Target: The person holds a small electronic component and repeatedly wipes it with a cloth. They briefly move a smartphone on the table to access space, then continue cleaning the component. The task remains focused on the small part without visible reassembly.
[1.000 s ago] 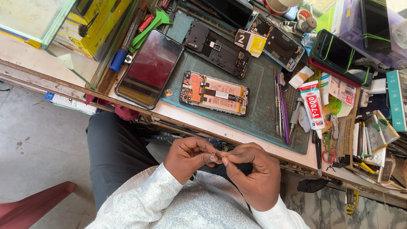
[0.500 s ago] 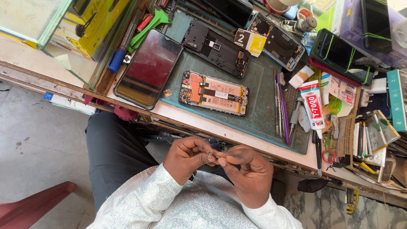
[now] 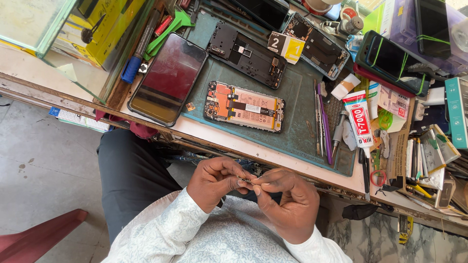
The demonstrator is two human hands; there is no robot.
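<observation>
Open phone (image 3: 244, 106) and tools (image 3: 322, 119) crowd the mat (image 3: 297, 92); lap space below the bench edge (image 3: 204, 137) stays free.

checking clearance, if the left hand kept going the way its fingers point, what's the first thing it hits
The right hand: the left hand points its fingers straight at it, fingertips already meeting over a tiny part too small to identify.

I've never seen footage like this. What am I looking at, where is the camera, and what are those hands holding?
One camera sits on the person's head, looking down, so the workbench appears at the top and their lap below. The left hand and right hand meet fingertip to fingertip, pinching something too small to identify. On the green work mat lies an opened phone with its insides showing; beside it, a dark phone screen. To the right are thin tools and a white glue tube.
</observation>
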